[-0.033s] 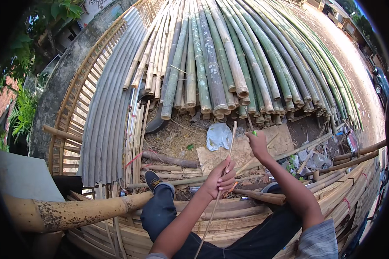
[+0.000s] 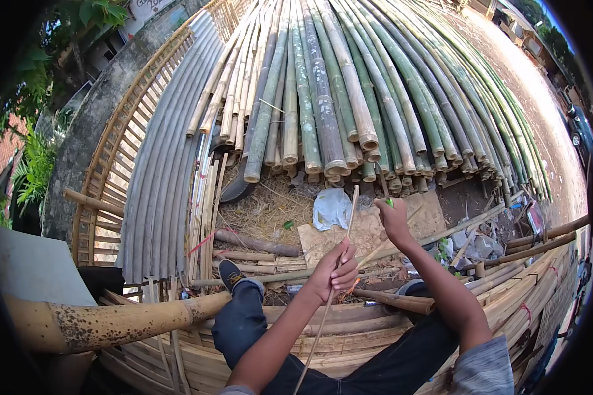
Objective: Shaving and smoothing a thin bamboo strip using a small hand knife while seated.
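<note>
My left hand (image 2: pixel 334 271) is closed around a thin bamboo strip (image 2: pixel 316 339). The strip slants from the bottom edge between my legs up to a tip just beyond the fist. To its right, my right hand (image 2: pixel 394 217) grips a knife (image 2: pixel 384 184) by a green handle, of which only a little shows. The knife's narrow blade points away from me, apart from the strip. Below both hands lies a flat brown sheet (image 2: pixel 323 245), with a crumpled whitish plastic bag (image 2: pixel 332 209) by its far edge.
A big stack of bamboo poles (image 2: pixel 323 118) fills the far side, cut ends facing me. Grey corrugated sheets (image 2: pixel 158 151) and a bamboo lattice (image 2: pixel 122 141) stand left. A thick bamboo pole (image 2: pixel 125 322) juts in at lower left. Split bamboo (image 2: pixel 494 316) and litter (image 2: pixel 484 243) lie right.
</note>
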Demonstrator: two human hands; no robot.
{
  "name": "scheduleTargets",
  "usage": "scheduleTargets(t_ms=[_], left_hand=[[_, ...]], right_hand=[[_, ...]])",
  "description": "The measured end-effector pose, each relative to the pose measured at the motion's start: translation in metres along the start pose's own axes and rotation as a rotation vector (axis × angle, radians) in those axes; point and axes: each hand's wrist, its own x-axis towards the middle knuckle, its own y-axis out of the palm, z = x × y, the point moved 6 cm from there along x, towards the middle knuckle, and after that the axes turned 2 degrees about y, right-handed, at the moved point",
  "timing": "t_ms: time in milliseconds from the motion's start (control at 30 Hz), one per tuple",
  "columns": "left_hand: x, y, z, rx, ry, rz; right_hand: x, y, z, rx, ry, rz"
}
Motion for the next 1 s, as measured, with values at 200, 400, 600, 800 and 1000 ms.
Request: scheduleTargets(t_ms=[200,400,600,800,1000], left_hand=[[-0.005,-0.013,-0.008,0.392,0.184,-0.247],[-0.010,-0.025,-0.001,0.643,0.219,-0.441],[-0.015,-0.025,0.001,0.638,0.203,-0.460],[-0.017,-0.033,0.002,0.629,0.213,-0.484],[-0.014,-0.030,-0.001,0.628,0.203,-0.481]], right_hand=[[-0.041,0.045,0.044,-0.513,-0.732,0.304],[-0.042,0.048,0.035,-0.564,-0.605,0.288],[-0.022,0.037,0.022,-0.548,-0.470,0.163],[-0.024,0.046,0.022,-0.460,-0.466,0.216],[-0.041,0.055,0.023,-0.501,-0.465,0.343]])
